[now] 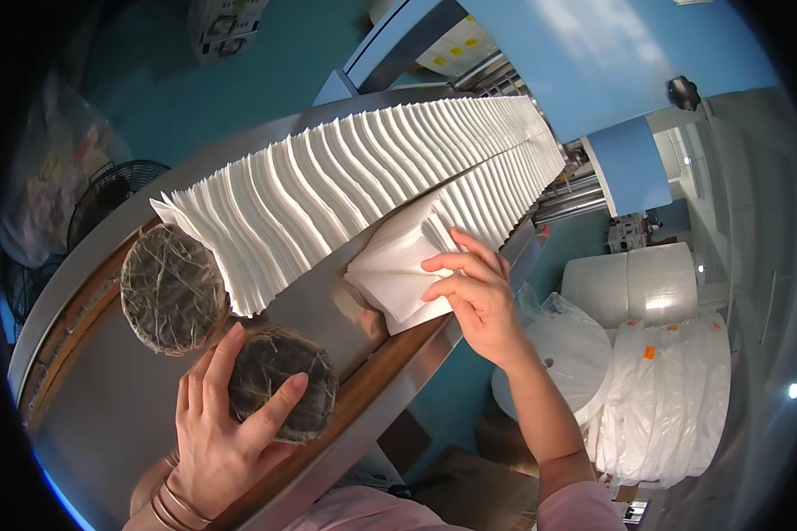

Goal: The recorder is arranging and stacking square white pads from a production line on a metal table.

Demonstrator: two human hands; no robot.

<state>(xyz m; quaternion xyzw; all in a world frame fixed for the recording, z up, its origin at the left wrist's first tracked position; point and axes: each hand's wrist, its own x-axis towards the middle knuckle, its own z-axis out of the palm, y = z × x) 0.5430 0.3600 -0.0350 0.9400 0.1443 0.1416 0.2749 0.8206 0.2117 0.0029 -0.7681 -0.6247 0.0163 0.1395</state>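
Note:
Two long rows of folded white paper sheets, a left row (319, 190) and a right row (496, 186), stand on edge along a metal table (106, 434). My left hand (217, 425) is curled round a dark disc-shaped block (283, 380) wrapped in clear tape, thumb and fingers on its sides. A second such block (175, 288) stands against the near end of the left row. My right hand (483, 305) grips the near folded sheets (398, 261) of the right row. These sheets lean and fan toward me; part of the grip is hidden.
Blue machine housing (584, 53) with a black knob (683, 92) and metal rollers (576, 199) stands at the far end. Large wrapped white rolls (664, 398) are on the right. A black fan (111, 190) and a clear plastic bag (58, 168) are at the left.

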